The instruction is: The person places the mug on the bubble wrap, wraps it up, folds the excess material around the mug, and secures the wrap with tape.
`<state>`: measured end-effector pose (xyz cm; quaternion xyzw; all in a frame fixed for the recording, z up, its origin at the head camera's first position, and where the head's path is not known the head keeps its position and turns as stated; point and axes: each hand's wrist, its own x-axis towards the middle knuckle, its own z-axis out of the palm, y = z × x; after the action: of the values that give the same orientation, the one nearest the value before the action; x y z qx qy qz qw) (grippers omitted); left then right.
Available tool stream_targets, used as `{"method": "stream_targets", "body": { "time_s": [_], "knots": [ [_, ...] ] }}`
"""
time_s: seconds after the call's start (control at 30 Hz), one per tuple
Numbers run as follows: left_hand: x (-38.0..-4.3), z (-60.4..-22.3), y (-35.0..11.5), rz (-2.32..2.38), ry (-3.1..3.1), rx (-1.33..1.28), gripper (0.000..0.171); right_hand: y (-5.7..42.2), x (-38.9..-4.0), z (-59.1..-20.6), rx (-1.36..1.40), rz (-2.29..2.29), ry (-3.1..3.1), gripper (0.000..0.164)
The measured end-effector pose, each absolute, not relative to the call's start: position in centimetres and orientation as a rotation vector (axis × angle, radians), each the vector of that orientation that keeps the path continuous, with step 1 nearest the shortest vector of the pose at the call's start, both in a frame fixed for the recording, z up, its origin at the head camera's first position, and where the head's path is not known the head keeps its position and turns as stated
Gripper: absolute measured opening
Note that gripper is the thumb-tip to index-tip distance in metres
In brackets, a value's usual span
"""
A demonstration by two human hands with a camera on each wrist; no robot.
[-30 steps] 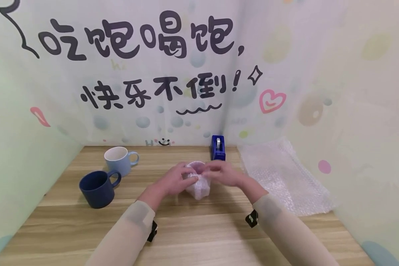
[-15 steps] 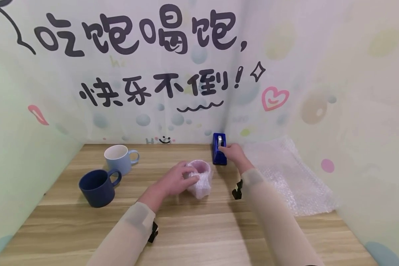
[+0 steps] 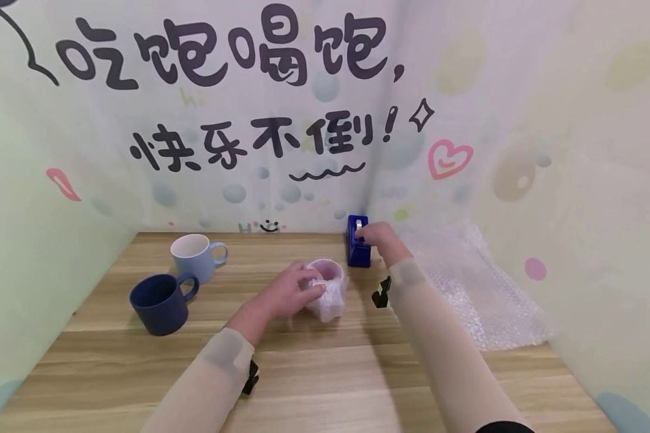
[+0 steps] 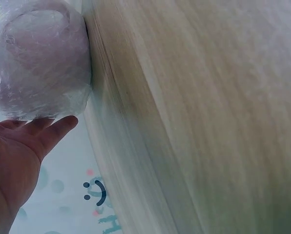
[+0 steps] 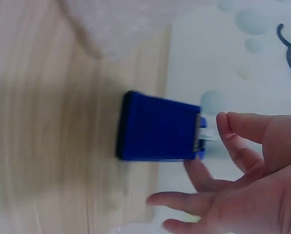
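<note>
Near the table's middle stands a pink cup wrapped in bubble wrap (image 3: 331, 300), its round mouth facing up. My left hand (image 3: 289, 293) grips its left side, thumb across the front and fingers at the rim. In the left wrist view the wrapping (image 4: 43, 68) covers the cup's whole visible side. Behind and to the right, my right hand (image 3: 381, 237) is at the top of a blue tape dispenser (image 3: 360, 257). In the right wrist view, thumb and forefinger pinch at the short end of clear tape (image 5: 209, 135) by the cutting edge, the other fingers spread below.
A dark blue mug (image 3: 159, 307) and a light blue mug (image 3: 194, 260) stand at the left. Flat bubble wrap sheets (image 3: 482, 307) lie along the table's right side. A printed wall sheet (image 3: 222, 204) rises behind the table.
My right hand has left the cup's rim and moved right and back to the tape dispenser, where it now pinches at the tape. My left hand stays on the wrapped cup.
</note>
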<state>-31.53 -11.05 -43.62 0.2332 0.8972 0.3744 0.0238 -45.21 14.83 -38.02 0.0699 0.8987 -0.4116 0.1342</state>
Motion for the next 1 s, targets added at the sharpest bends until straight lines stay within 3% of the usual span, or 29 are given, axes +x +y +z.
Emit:
{"method": "stream_targets", "body": {
  "time_s": [0.1,0.2,0.6,1.0],
  "knots": [
    [-31.4,-43.5,-11.0,1.177,2.772,0.7,0.036,15.0,-44.4,-36.8,0.213,-1.297,2.455,0.062],
    [-31.2,-43.5,-11.0,1.177,2.774,0.681,0.037,15.0,-43.2,-37.0,0.258,-1.429,2.402,0.062],
    [-31.2,-44.0,-11.0,1.172,2.776,0.669,0.044,14.1,-39.8,-41.4,0.446,-2.004,2.114,0.049],
    [-31.1,-43.8,-11.0,1.193,2.776,0.653,0.045,14.2,-37.7,-43.0,0.204,-2.4,1.902,0.035]
  ]
}}
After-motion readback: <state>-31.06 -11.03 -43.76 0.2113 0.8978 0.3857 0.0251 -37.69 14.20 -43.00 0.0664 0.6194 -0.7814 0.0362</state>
